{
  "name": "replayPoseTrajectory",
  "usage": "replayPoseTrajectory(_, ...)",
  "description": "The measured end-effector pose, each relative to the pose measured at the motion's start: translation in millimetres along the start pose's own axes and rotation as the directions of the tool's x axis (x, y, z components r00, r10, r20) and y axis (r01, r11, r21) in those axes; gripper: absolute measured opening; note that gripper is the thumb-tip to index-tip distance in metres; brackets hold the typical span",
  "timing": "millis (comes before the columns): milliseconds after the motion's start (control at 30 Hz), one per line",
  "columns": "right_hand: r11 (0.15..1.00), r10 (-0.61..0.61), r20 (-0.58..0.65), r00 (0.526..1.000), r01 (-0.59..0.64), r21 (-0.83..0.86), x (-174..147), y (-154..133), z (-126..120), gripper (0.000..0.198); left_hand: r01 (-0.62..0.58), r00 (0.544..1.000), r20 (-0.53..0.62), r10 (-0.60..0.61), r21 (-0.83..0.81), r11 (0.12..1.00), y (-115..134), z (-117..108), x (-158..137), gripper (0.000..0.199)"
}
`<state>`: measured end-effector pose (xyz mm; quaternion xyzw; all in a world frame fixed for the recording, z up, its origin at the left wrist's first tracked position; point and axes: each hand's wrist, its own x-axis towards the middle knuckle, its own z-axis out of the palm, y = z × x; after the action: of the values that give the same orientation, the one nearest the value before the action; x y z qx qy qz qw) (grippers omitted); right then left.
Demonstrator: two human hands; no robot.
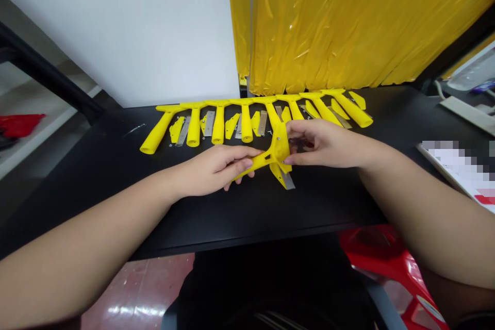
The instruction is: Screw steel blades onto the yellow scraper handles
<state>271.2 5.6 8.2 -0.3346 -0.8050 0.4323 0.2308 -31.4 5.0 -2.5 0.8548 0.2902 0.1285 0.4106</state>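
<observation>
My left hand [211, 171] is closed round the handle of a yellow plastic scraper [279, 147], held tilted above the black table. At the scraper's wide head, my right hand [328, 143] grips the edge between thumb and fingers; some fingers are hidden behind the head. Beneath the head lie a grey metal blade [289, 181] and a yellow end piece [277, 172], partly covered by the scraper. Behind my hands, several yellow scraper handles [154, 131] lie in a row with their heads away from me. Yellow plates [232, 126] and metal blades [209, 124] lie between them.
A white panel [154, 26] and yellow plastic sheeting [348, 20] stand behind the black table [185, 221]. Tiny screws lie among the parts. On the right are a power strip [464, 111] and a white-edged flat object [444, 165]. Below the front edge is a red stool [379, 252].
</observation>
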Motion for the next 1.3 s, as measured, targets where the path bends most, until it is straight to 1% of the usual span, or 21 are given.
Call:
replayPoseTrajectory(33, 0.999, 0.04, 0.008, 0.999, -0.041, 0.01, 0, 1, 1, 0.027, 0.04, 0.999, 0.038, -0.039, -0.025, 0.999, 1, 0, 0, 0.047)
replayPoseTrajectory(100, 0.994, 0.11, 0.041, 0.993, -0.11, 0.015, 1, 3, 2, 0.028, 0.082, 0.994, 0.081, -0.08, -0.03, 0.996, 3, 0, 0, 0.046)
replayPoseTrajectory(233, 0.973, 0.224, 0.086, 0.971, -0.228, 0.036, 4, 4, 5, 0.035, 0.136, 0.986, 0.104, -0.13, -0.054, 0.989, 6, -1, 0, 0.044)
replayPoseTrajectory(367, 0.947, 0.289, 0.058, 0.955, -0.294, 0.125, 9, 5, 9, 0.031, 0.236, 0.963, 0.162, -0.215, -0.123, 0.964, 7, -3, 0, 0.049)
replayPoseTrajectory(433, 0.939, 0.313, 0.046, 0.949, -0.316, 0.135, 11, 5, 11, 0.028, 0.266, 0.955, 0.174, -0.241, -0.138, 0.954, 8, -3, 1, 0.049)
replayPoseTrajectory(533, 0.925, 0.361, 0.017, 0.932, -0.36, 0.122, 13, 4, 14, 0.021, 0.28, 0.95, 0.183, -0.251, -0.148, 0.949, 8, -4, 1, 0.047)
replayPoseTrajectory(667, 0.9, 0.429, -0.044, 0.902, -0.422, 0.112, 15, 2, 16, 0.012, 0.268, 0.953, 0.187, -0.237, -0.161, 0.95, 6, -3, 1, 0.049)
replayPoseTrajectory(800, 0.894, 0.435, -0.062, 0.898, -0.423, 0.146, 17, 3, 19, 0.01, 0.241, 0.96, 0.182, -0.213, -0.148, 0.959, 5, -3, 1, 0.048)
replayPoseTrajectory(900, 0.894, 0.432, -0.063, 0.9, -0.418, 0.16, 18, 7, 20, 0.008, 0.243, 0.959, 0.184, -0.217, -0.134, 0.961, 6, -3, 1, 0.049)
replayPoseTrajectory(1100, 0.881, 0.429, -0.033, 0.903, -0.41, 0.235, 17, 8, 20, 0.014, 0.234, 0.96, 0.194, -0.203, -0.148, 0.961, 3, -2, 2, 0.05)
replayPoseTrajectory(1200, 0.876, 0.435, -0.034, 0.9, -0.414, 0.248, 16, 4, 19, 0.014, 0.253, 0.957, 0.192, -0.219, -0.176, 0.951, 2, -2, 3, 0.049)
replayPoseTrajectory(1300, 0.853, 0.46, -0.005, 0.888, -0.44, 0.28, 15, 1, 19, 0.012, 0.278, 0.949, 0.209, -0.238, -0.193, 0.941, 2, -3, 3, 0.049)
